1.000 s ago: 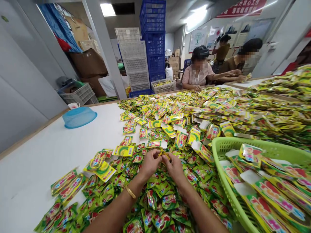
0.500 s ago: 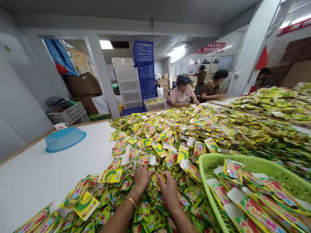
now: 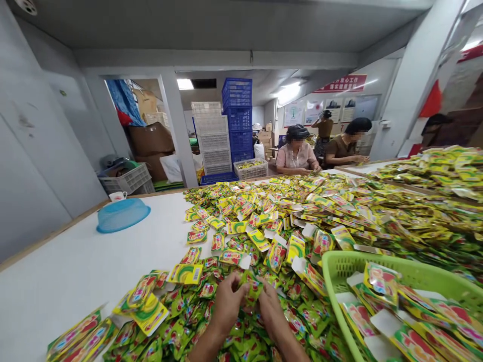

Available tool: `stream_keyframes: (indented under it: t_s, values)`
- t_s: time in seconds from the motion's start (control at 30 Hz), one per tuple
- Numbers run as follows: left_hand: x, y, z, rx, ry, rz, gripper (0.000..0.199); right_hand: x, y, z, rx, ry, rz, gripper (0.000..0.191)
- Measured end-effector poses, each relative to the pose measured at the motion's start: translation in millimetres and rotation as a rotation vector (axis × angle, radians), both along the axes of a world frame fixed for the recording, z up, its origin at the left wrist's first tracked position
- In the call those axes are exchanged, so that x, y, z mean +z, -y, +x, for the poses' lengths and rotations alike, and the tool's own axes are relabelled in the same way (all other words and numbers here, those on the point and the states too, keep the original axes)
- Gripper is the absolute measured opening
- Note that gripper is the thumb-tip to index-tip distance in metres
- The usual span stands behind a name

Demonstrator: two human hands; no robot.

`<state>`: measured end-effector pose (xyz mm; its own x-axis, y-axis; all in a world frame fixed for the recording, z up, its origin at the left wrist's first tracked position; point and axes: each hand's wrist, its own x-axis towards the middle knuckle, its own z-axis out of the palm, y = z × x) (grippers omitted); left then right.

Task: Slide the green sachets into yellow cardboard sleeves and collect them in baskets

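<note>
Low in the head view, my left hand (image 3: 228, 304) and my right hand (image 3: 270, 306) are close together over a heap of small green packets (image 3: 237, 334). A green packet (image 3: 251, 287) sits between them, its left edge pinched by my left fingers and its right side gripped by my right fingers. Yellow boxes (image 3: 184, 273) with white flaps lie on the heap beyond and to the left. To the right of my hands is a lime-green basket (image 3: 339, 314) holding several yellow boxes.
On the white table (image 3: 151, 256), a blue mesh basket (image 3: 124, 215) and a white cup (image 3: 117, 196) stand at the far left. A large pile (image 3: 339, 201) spreads to the right. Two people sit at the far side; crates (image 3: 237, 120) are stacked behind.
The view has shifted, so the scene sits further right in the frame. My hands have lifted slightly, and a green packet now shows between their fingers.
</note>
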<state>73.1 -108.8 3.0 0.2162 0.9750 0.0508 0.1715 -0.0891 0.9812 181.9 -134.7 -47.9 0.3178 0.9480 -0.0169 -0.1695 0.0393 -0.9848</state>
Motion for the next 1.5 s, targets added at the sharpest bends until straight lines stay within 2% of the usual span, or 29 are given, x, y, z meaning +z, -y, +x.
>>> stream_keyframes:
  t_s: [0.07, 0.1, 0.27, 0.37, 0.43, 0.5, 0.57, 0.67, 0.77, 0.83, 0.9, 0.97, 1.03, 1.1, 1.2, 1.33, 1.43, 1.5]
  values:
    - [-4.8, 3, -4, 0.119, -0.105, 0.109, 0.031, -0.1, 3, -5, 0.061, -0.018, 0.001, 0.057]
    - [-6.7, 4, -8, 0.134, -0.128, 0.119, 0.032, -0.3, 5, -7, 0.093, -0.015, 0.007, 0.06]
    - [-7.0, 8, -29, 0.0, -0.007, -0.054, 0.038, 2.6, 18, -19, 0.211, 0.052, 0.061, 0.067]
    - [-3.7, 16, -41, -0.013, 0.052, -0.118, 0.044, 8.0, 27, -24, 0.285, 0.101, 0.079, 0.062]
    - [-2.3, 21, -50, -0.114, 0.037, -0.148, 0.046, 10.9, 34, -27, 0.315, 0.146, 0.086, 0.057]
    - [-2.1, 25, -57, -0.232, -0.002, -0.151, 0.039, 11.6, 41, -30, 0.315, 0.202, 0.079, 0.051]
    - [-2.8, 29, -63, -0.287, -0.029, -0.16, 0.036, 10.0, 49, -34, 0.296, 0.259, 0.055, 0.046]
    - [-5.2, 37, -67, -0.305, -0.047, -0.203, 0.037, 7.5, 61, -43, 0.262, 0.346, -0.002, 0.039]
    - [-8.7, 44, -69, -0.312, -0.044, -0.207, 0.034, 13.6, 71, -47, 0.261, 0.481, -0.063, 0.034]
    - [-11.4, 47, -72, -0.289, -0.027, -0.183, 0.031, 25.6, 75, -41, 0.247, 0.623, -0.099, 0.033]
    - [-14.5, 46, -77, -0.202, 0.003, -0.167, 0.029, 43.1, 76, -24, 0.165, 0.807, -0.144, 0.031]
    - [-17.8, 42, -84, -0.063, 0.043, -0.188, 0.034, 62.8, 73, 3, 0.012, 1.009, -0.214, 0.033]
    - [-20.6, 36, -90, 0.057, 0.119, -0.23, 0.043, 80.1, 66, 33, -0.158, 1.197, -0.305, 0.042]
    - [-22.2, 32, -94, 0.092, 0.223, -0.278, 0.048, 90.6, 54, 59, -0.279, 1.348, -0.401, 0.053]
    - [-22.5, 31, -95, 0.078, 0.344, -0.365, 0.05, 92.3, 33, 83, -0.328, 1.493, -0.532, 0.051]
    - [-22.9, 32, -95, 0.099, 0.372, -0.438, 0.052, 87.9, 11, 93, -0.29, 1.595, -0.621, 0.039]
    - [-24.1, 30, -96, 0.109, 0.364, -0.425, 0.05, 91.3, 10, 87, -0.277, 1.64, -0.605, 0.035]
    - [-24.6, 29, -97, 0.124, 0.37, -0.399, 0.048, 91.0, 16, 71, -0.256, 1.66, -0.531, 0.044]
